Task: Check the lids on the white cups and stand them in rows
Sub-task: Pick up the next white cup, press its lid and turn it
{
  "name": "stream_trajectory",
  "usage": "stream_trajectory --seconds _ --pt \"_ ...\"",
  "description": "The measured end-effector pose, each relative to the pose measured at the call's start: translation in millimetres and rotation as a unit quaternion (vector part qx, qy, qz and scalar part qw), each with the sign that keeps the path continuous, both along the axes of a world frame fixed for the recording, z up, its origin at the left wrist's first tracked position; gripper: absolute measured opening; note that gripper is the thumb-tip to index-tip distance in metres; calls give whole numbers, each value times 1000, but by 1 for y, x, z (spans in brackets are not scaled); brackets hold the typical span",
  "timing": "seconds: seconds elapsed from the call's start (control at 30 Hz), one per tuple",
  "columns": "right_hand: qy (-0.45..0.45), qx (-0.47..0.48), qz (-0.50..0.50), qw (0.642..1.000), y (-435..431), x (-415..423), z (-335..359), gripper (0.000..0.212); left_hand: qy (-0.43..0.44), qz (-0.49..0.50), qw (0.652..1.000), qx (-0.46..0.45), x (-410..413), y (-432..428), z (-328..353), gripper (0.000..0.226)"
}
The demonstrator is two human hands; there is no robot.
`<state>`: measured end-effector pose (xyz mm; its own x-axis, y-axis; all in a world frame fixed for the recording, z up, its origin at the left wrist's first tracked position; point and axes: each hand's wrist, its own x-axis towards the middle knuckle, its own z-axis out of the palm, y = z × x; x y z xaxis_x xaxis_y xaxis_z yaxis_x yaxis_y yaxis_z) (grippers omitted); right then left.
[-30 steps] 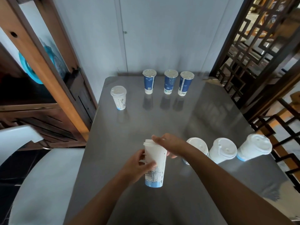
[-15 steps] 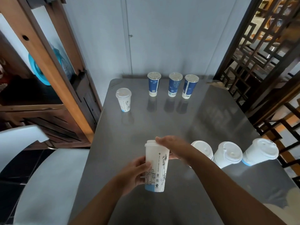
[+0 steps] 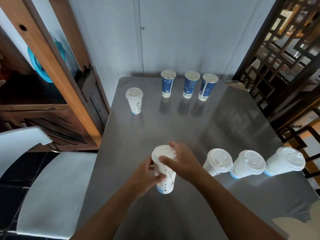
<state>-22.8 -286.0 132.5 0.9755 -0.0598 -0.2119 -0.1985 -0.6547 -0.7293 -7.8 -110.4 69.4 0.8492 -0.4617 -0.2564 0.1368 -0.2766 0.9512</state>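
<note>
Two hands grip the tall white paper cup point(image 3: 166, 181), likely light and crushable: left hand point(image 3: 147, 176) wraps its wall, right hand point(image 3: 184, 164) fingers point(image 3: 173, 146) pinch its white plastic lid point(image 3: 162, 152).

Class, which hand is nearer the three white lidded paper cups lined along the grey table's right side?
Right. The right hand, on the lid of the held white cup, sits just left of that row; the left hand grips this cup's side, farther left.

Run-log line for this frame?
step: lid check | left hand: grips held cup | right hand: grips lid | stood: one white cup, far left | waiting: three lidded cups, right
</note>
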Motion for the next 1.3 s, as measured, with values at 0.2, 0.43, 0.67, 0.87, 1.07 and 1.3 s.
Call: stream_trajectory --seconds 0.2,0.43,0.67,0.87,1.07,1.3 --pt "-55 -13 66 996 10 -12 -26 81 -50 31 996 65 -1 14 -28 64" --pt "-76 0 74 994 19 -12 -54 79 -42 30 996 75 4 22 -52 69" --pt "-41 -11 62 997 26 -14 -64 82 -28 3 994 105 9 28 -69 66" --pt "-35 -143 56 988 35 18 -54 68 -12 -15 992 126 12 31 -76 66" --pt "-14 -314 155 937 62 47 -61 61 -39 -31 991 122 14 30 -77 74" --pt "-40 -308 161 937 62 46 -71 44 -120 -25 986 116 9 26 -86 60"
